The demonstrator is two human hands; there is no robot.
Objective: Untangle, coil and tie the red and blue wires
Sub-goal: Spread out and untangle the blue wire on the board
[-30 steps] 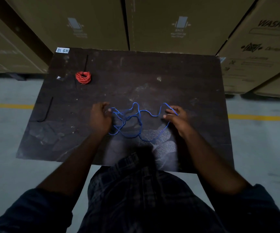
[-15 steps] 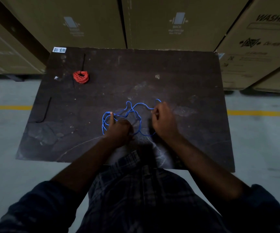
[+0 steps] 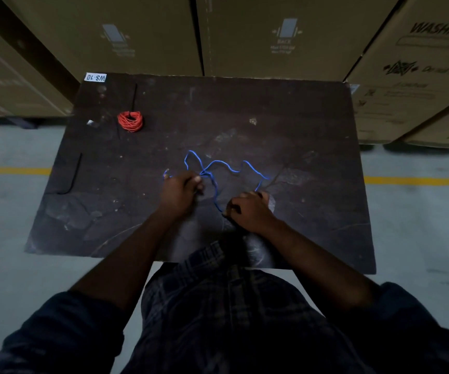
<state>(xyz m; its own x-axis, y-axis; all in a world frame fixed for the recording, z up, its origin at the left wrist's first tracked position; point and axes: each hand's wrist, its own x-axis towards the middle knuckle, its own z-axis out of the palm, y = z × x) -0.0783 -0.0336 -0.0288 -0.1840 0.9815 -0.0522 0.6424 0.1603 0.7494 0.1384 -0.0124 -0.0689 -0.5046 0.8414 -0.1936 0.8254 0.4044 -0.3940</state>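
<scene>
— On the desk (image 3: 307, 122), near its middle: untangling or coiling?
— Coiling, by the look of it, and early on. Grips a gathered bunch of blue wire (image 3: 219, 164) in the curled left hand (image 3: 180, 194), with one small blue bend poking out past the knuckles. Pinches a strand at the fingertips of the right hand (image 3: 247, 210), likewise curled, just right of the left.
— And between them?
— Loose wavy slack, lying on the desk beyond both hands, plus one strand dropping toward the right thumb. Crosses itself near the left hand; cannot tell whether knotted or merely overlapping.
— Next move, then?
— Probably feeding that slack to the left hand, loop on loop. Calls for a light pull, so as not to tighten the crossing. Then a tie.
— Red wire (image 3: 130, 121)?
— Far left, well apart from the hands, wound into a tight coil, with a black strip (image 3: 134, 95) running through or under it; cannot tell which. Done, seemingly.
— Anything for tying the blue?
— Possibly the bent strip (image 3: 70, 174) near the left edge.
— In the way?
— Little. Tall cartons (image 3: 285, 36) hard against the far edge, a label (image 3: 95, 77) at the far left corner. Dim light, though: hard to read thin wire on dark wood.
</scene>
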